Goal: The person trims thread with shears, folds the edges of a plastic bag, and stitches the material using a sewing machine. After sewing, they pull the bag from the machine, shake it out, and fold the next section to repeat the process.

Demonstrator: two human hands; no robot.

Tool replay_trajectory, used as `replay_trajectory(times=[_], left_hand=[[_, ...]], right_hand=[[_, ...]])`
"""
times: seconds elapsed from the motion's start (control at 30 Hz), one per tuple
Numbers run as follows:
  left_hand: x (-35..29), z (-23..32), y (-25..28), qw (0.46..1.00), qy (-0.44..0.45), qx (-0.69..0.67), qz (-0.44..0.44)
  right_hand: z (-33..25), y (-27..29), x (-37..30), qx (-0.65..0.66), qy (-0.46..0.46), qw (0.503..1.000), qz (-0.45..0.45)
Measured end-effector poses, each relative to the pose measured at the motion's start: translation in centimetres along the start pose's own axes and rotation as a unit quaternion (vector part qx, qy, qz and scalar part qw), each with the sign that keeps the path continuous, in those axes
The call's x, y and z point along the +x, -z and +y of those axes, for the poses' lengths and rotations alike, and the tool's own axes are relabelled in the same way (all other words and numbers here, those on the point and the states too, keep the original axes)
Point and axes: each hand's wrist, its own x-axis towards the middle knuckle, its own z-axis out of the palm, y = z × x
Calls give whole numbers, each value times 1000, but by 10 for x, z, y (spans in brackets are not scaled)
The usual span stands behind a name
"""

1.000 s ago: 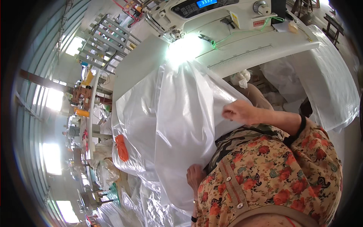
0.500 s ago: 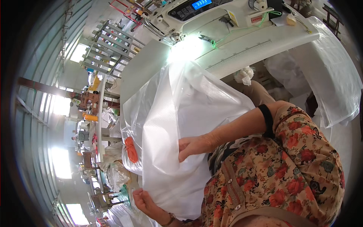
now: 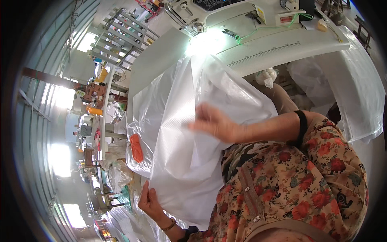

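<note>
A white, translucent plastic sheet with a fine weave (image 3: 173, 161) hangs in folds from the sewing machine's (image 3: 197, 26) lit needle area down over my lap. My left hand (image 3: 153, 203) is at the sheet's lower left edge, its fingers closed on the border. My right hand (image 3: 217, 124) hovers at the middle fold, somewhat blurred, with fingers stretched out and apart and no grip on the sheet visible. An orange-red bundle (image 3: 136, 148) lies at the sheet's left side, by some clear film. Glare hides the needle and the sheet's far end.
The pale machine table (image 3: 155, 52) bears a printed ruler, green thread (image 3: 260, 30) and small tools. Clear plastic (image 3: 358, 88) drapes over its right end. A crumpled white bag (image 3: 266, 76) hangs below the front edge. Slatted racks (image 3: 121, 38) and cluttered benches stand to the left.
My right hand has let go of the fold and risen toward the machine, fingers spreading. My left hand has moved slightly up to the sheet's edge. The whole view has shifted a little.
</note>
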Motion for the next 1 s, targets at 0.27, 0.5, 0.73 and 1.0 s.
replay_trajectory(times=[0.27, 0.5, 0.73, 1.0], left_hand=[[8, 11, 12, 997, -71, 5, 11], [20, -15, 6, 990, -102, 66, -76], [21, -6, -41, 890, -205, 253, -321], [34, 63, -86, 910, -183, 184, -323]], right_hand=[[-40, 7, 60, 201, -174, 962, -59], [1, -63, -50, 65, -89, 924, -366], [-12, -73, -68, -64, -100, 885, -451], [-24, -68, -64, -247, -9, 842, -480]])
